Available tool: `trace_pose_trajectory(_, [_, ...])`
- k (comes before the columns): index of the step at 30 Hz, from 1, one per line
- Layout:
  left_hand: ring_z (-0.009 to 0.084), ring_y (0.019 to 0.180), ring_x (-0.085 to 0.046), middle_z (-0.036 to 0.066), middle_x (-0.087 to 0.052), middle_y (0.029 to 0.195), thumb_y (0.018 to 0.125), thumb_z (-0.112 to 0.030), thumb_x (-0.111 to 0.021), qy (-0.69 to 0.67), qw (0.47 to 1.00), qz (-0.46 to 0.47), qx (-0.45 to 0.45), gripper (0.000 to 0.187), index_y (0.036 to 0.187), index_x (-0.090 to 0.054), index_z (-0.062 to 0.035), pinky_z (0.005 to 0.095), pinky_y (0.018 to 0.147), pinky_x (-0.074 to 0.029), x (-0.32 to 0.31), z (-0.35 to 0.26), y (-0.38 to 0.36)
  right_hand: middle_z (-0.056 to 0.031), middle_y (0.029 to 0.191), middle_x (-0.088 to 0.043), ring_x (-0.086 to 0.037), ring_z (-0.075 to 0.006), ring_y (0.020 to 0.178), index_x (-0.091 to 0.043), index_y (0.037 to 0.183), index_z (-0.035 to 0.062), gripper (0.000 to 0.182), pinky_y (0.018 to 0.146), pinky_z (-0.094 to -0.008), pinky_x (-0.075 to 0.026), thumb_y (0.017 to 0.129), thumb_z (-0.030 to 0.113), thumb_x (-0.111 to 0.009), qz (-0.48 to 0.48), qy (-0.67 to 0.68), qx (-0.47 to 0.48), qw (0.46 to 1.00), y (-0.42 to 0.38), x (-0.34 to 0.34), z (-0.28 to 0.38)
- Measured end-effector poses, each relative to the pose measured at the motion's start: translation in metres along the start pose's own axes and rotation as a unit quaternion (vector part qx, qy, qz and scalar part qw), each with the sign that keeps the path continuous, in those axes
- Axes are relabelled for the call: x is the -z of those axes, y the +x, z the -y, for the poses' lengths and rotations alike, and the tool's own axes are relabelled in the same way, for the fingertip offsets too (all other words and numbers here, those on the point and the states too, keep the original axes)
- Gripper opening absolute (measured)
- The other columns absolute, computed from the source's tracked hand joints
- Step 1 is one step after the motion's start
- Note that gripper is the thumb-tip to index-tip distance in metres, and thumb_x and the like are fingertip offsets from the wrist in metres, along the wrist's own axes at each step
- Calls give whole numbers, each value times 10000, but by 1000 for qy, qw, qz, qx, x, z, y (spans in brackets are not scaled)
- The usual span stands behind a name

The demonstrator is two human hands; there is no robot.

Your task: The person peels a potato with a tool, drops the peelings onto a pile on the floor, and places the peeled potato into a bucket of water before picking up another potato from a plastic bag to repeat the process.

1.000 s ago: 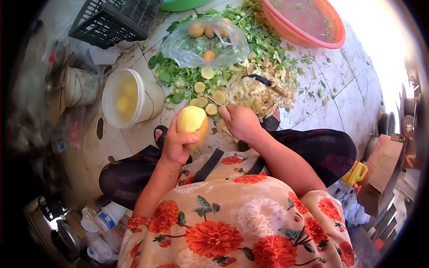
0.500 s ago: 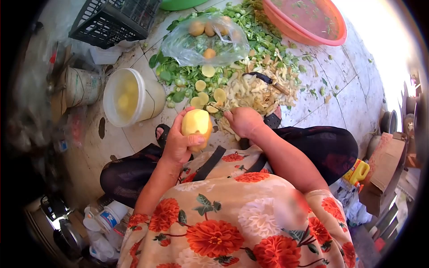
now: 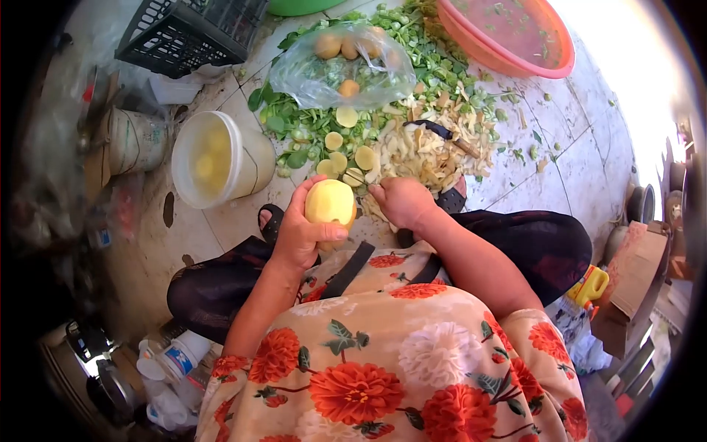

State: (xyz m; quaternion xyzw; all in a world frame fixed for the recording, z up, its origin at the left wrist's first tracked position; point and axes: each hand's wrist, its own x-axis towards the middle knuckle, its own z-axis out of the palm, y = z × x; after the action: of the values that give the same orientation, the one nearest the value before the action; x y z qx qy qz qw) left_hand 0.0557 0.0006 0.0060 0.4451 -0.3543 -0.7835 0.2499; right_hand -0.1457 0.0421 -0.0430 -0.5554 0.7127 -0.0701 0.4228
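Holding a Largely Peeled Potato (image 3: 330, 202) Above a Scrap-Strewn Floor (image 3: 571, 158)

Sitting low with legs (image 3: 530, 243) spread, facing a bed of chopped greens (image 3: 302, 121) and a heap of peelings (image 3: 412, 158) just beyond the lap (image 3: 387, 261). Showing most open room at right, on bare tile running out from the peelings, and only a narrow strip at left, between a white bucket (image 3: 237, 162) and the left foot (image 3: 270, 219). Meeting limits at upper left in a black crate (image 3: 184, 40) and at upper right in an orange basin (image 3: 508, 65), both cut by the top edge, with a green basin (image 3: 303, 6) barely entering between.

Counting one potato held, six round pale slices (image 3: 347, 116) on or beside the greens, and at least four unpeeled potatoes (image 3: 349, 89) in one clear plastic bag (image 3: 309, 85). Counting also one dark tool (image 3: 431, 129) lying across the peelings, one crate, two basins, and several yellow pieces (image 3: 210, 155) in the white bucket, too blurred to number.

Clamping the grip of the left hand (image 3: 302, 230) around the potato, with the thumb across the near side and the peeled face turned up, in front of the lap and to the left of the right hand (image 3: 403, 201). Curling the grip of the right hand together, clear of the potato, around a thin knife (image 3: 359, 177), with the blade hard to make out against the slices.
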Motion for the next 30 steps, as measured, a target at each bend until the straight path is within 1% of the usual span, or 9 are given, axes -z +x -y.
trace_pose_trajectory(3, [208,1042,-584,92,-565,1154,600,47,-765,-21,998,-54,-4,861,1355,-361,-39,336,871,-519,-2,-4,2,-210,800,-661,-641,-398,804,-647,862,33,432,745,-490,-499,950,419,-474,-58,74,28,995,-9,9,11])
trace_pose_trajectory(8, [201,1017,-595,99,-569,1149,610,54,-766,-5,996,-86,-5,857,1355,-351,-32,330,868,-526,1,6,9,-204,779,-658,-635,-415,757,-639,871,42,413,708,-492,-501,956,407,-465,5,17,135,991,-35,15,35])
trace_pose_trajectory(11, [197,996,-597,93,-571,1131,596,47,-778,-4,996,-82,32,860,1348,-367,-29,325,839,-533,3,8,5,-215,796,-658,-634,-413,797,-634,865,41,397,720,-494,-498,963,382,-455,-19,-6,68,998,-17,5,21])
trace_pose_trajectory(12, [198,1000,-593,86,-565,1141,583,47,-779,-12,999,-40,28,860,1342,-384,-37,324,833,-531,0,4,2,-220,800,-656,-632,-413,812,-630,863,38,390,725,-494,-497,964,372,-455,-25,-37,32,998,-3,1,9])
trace_pose_trajectory(17, [212,1021,-584,78,-547,1153,603,22,-777,-83,993,-74,-31,841,1341,-380,-42,358,870,-517,4,9,6,-233,763,-629,-619,-420,771,-599,849,22,360,686,-492,-477,965,348,-496,-88,90,50,991,-6,11,10])
trace_pose_trajectory(21, [221,1054,-575,86,-544,1161,659,-10,-747,-157,984,-78,-21,772,1337,-377,-30,359,902,-502,16,17,13,-211,677,-604,-606,-417,675,-579,821,38,312,607,-478,-468,958,316,-538,-49,112,125,985,-30,12,35])
trace_pose_trajectory(24, [226,1056,-577,93,-559,1150,672,-30,-737,-189,980,-57,-4,737,1323,-392,-22,348,917,-491,14,17,10,-209,709,-626,-616,-428,711,-602,834,47,327,654,-505,-483,954,340,-520,-52,71,124,988,-35,14,40])
trace_pose_trajectory(28, [240,1086,-590,126,-579,1201,610,-39,-655,-132,990,27,-33,775,1352,-434,-1,349,944,-496,7,11,-2,-259,766,-619,-606,-447,787,-609,829,13,413,711,-514,-463,974,374,-471,-45,9,18,999,1,-9,-1])
trace_pose_trajectory(30, [266,1095,-589,137,-566,1229,569,-63,-644,-131,990,26,-44,836,1368,-407,4,363,960,-497,2,7,-1,-273,806,-623,-603,-446,837,-609,841,-1,461,753,-515,-455,976,410,-449,-77,81,18,994,4,-10,-1])
